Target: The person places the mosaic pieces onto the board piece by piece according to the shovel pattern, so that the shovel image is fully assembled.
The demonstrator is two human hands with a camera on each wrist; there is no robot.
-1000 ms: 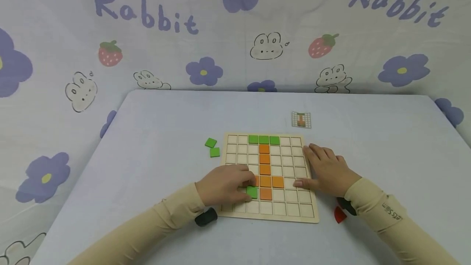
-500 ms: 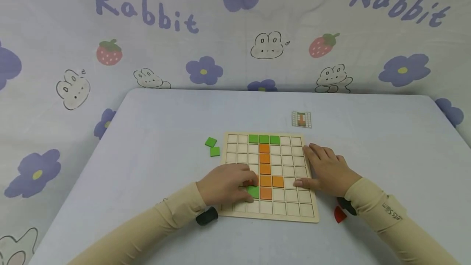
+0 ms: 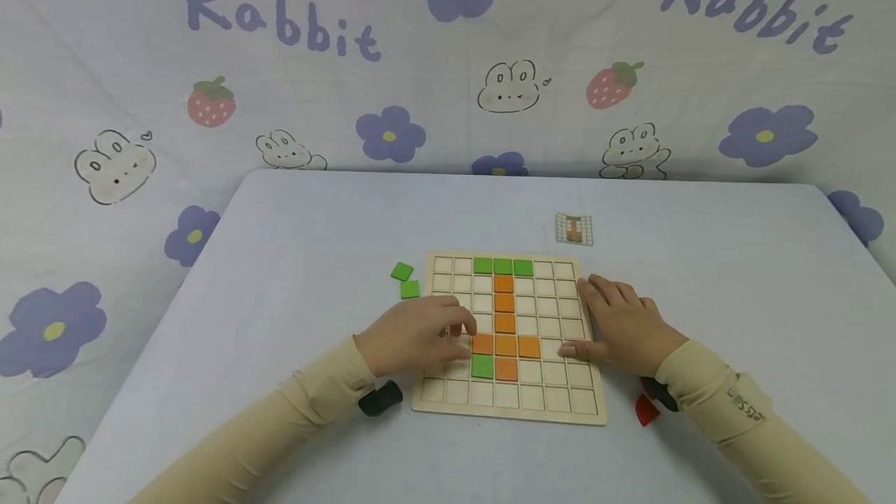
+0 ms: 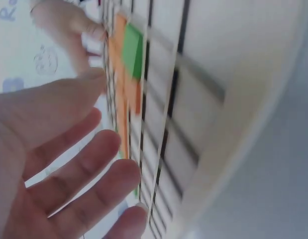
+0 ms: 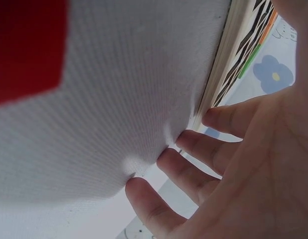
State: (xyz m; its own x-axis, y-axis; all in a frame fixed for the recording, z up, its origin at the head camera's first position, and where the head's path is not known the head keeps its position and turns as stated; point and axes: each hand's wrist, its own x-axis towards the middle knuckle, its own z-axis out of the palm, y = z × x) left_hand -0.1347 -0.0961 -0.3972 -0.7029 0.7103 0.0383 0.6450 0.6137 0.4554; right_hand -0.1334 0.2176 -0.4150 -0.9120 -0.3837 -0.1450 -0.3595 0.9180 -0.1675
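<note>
A wooden grid board lies on the table with square tiles set in its cells. Three green tiles sit in the far row, and orange tiles form a column with a crossbar nearer me. One green tile lies left of the lowest orange one. Above the board's left side is my left hand, fingers loosely bent; in the left wrist view nothing is between its thumb and fingers. My right hand rests at the board's right edge, thumb on the board and fingertips on the tablecloth.
Two loose green tiles lie left of the board. A small patterned card lies beyond it. A red piece is beside the right wrist, and a black device is at the left wrist. A printed cloth hangs behind the table.
My left hand has drawn back leftward from the tiles, uncovering the orange tile at the crossbar's left end and the green tile below it. The right hand has stayed in place.
</note>
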